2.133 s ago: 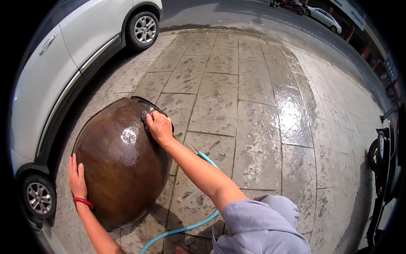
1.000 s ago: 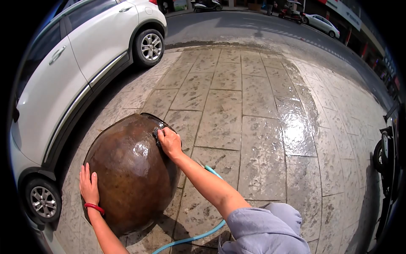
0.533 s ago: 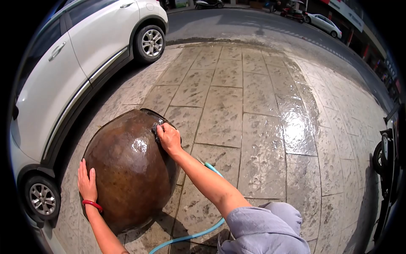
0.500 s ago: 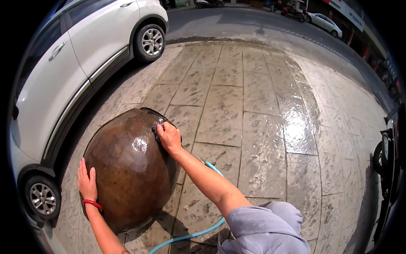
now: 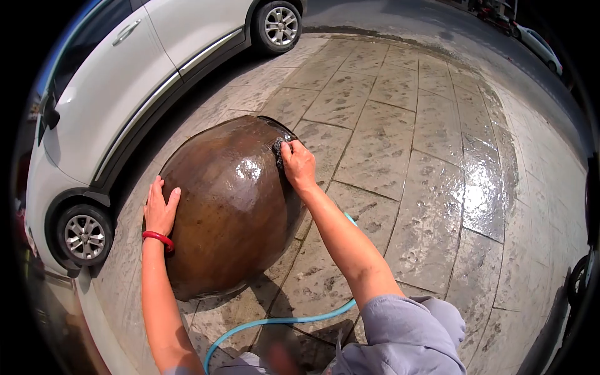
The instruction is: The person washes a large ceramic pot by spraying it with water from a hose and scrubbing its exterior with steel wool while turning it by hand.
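Observation:
A large, wet, brown domed object (image 5: 219, 206) stands on the paving. My left hand (image 5: 160, 209), with a red bangle (image 5: 157, 237) on its wrist, lies against the object's left edge, fingers spread out and holding nothing. At the upper right of the dome, my right hand (image 5: 298, 164) grips a dark, mesh-like scrubber (image 5: 279, 152) pressed on the surface near the rim. The underside of the dome is hidden.
A light blue hose (image 5: 275, 321) curves over the stone paving (image 5: 375, 156) in front of me. Along the left is a parked white car (image 5: 181, 37). Wet slabs shine at the right, a road runs behind, and part of a dark vehicle shows at the right edge.
The view has shifted, so the dome, car and hands appear further right and higher. The right hand still holds the scrubber near the rim, and the left hand stays at the left edge.

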### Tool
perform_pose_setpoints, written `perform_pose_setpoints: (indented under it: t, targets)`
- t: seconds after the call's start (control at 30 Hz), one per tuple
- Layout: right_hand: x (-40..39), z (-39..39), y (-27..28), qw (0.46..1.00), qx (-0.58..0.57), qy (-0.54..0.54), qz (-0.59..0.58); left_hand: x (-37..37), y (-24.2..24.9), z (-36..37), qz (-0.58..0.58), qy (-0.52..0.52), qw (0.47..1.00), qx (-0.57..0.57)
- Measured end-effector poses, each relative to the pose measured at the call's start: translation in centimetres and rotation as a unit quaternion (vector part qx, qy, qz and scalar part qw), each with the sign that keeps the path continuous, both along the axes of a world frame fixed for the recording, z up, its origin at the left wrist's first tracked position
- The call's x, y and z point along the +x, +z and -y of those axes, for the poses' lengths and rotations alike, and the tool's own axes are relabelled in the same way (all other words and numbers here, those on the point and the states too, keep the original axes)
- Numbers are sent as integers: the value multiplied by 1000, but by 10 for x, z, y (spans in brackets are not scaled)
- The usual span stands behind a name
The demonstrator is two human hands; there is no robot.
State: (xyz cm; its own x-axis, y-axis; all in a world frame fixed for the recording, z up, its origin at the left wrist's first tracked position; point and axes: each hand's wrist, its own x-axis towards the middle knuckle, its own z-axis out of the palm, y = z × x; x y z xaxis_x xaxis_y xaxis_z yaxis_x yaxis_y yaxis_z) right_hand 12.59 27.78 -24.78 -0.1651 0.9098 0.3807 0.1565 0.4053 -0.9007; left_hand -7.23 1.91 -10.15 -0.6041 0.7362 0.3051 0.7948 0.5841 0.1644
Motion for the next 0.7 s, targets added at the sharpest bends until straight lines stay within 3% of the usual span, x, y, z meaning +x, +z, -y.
perform_pose_setpoints:
  t: [0.07,0.13,0.2,0.27,0.3,0.4,0.5,0.57,0.6,0.67,0.7]
  targets:
    - [1,6,4,1000,-18,-6,-5,12,7,-19,48,106,992,-44]
    - [3,39,20,1000,6,8,19,36,10,-37,9,131,990,-59]
    - [2,106,40,974,220,33,-38,33,8,-37,-36,142,986,-75]
    - [9,170,56,933,316,168,-42,11,2,-35,-18,130,988,-75]
    - [7,179,54,919,347,181,-43,10,3,-34,-22,128,989,-72]
    - [0,120,41,950,282,121,-65,-7,-1,-21,-33,64,997,-37]
    - [-9,16,-16,995,53,-39,-74,2,3,-16,-43,49,997,-31]
    - [-4,-21,-55,991,-66,23,-116,3,2,-13,-43,30,998,-19]
    - [2,-31,-64,997,-19,20,-71,4,3,-12,-49,35,998,-23]
    - [4,-48,-77,993,-58,82,-55,5,4,-10,-34,37,999,-18]
    - [-5,-55,-55,991,42,109,-60,2,6,-6,-33,26,999,-7]
